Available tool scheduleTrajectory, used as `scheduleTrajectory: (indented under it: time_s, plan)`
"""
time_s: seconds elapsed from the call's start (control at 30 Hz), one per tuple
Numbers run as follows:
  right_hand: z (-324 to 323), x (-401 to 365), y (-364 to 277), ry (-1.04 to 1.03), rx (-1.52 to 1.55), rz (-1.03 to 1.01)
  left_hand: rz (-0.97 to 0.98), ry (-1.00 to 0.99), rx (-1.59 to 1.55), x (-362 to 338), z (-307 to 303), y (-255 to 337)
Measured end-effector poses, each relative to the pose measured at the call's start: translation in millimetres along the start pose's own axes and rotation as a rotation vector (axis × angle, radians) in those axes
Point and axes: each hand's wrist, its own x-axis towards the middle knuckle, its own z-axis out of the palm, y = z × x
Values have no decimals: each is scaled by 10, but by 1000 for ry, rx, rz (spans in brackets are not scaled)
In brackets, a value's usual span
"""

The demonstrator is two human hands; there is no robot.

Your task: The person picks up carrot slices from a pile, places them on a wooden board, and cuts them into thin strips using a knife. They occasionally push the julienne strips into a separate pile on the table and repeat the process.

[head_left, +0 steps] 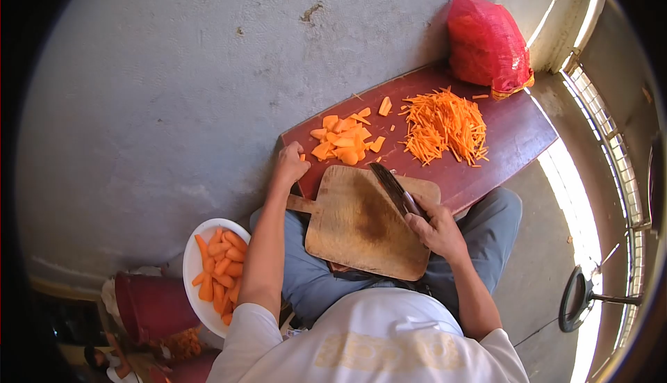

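My left hand (290,163) is closed at the table's left corner, with a small orange bit of carrot showing at its fingers. In my right hand (436,227) is the handle of a dark-bladed knife (390,187), whose blade points up and left over the cutting board. The wooden cutting board (347,230) rests across my lap, its handle toward the left. Just beyond it on the red table lie a pile of carrot slices (343,137) and, to the right, a heap of thin carrot strips (447,124).
A red mesh bag (486,44) stands on the far end of the red table (517,129). Left of me, a white bowl (191,270) holds several peeled carrots (224,261), beside a dark red bucket (149,306). A person (114,363) is at the lower left. The wall borders the table.
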Motion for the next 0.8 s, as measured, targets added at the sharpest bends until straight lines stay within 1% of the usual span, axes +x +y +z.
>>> scheduleTrajectory:
  time_s: [0.03,0.13,0.23,0.33,0.43,0.53,0.6,0.63,0.73,0.8]
  plan:
    - [-2,8,-12,-12,0,7,-3,10,-3,-48,-8,19]
    - [-10,22,-45,-27,-6,3,83,158,50,-20,94,-21]
    - [6,2,-16,3,-31,-44,-14,180,-120,20,137,10]
    - [5,-9,-2,15,-60,-76,18,286,-284,46,266,-52]
    - [13,4,4,8,-53,-67,138,320,-428,78,382,-40]
    - [23,20,-8,11,-45,-76,257,287,-437,56,439,71]
    - [30,17,24,28,-67,-111,309,280,-357,33,451,98]
    - [24,10,15,25,-66,-98,334,276,-317,23,472,94]
    - [13,0,-22,17,-62,-61,356,307,-163,9,518,44]
    - [16,5,-15,15,-57,-47,284,206,-257,-12,471,73]
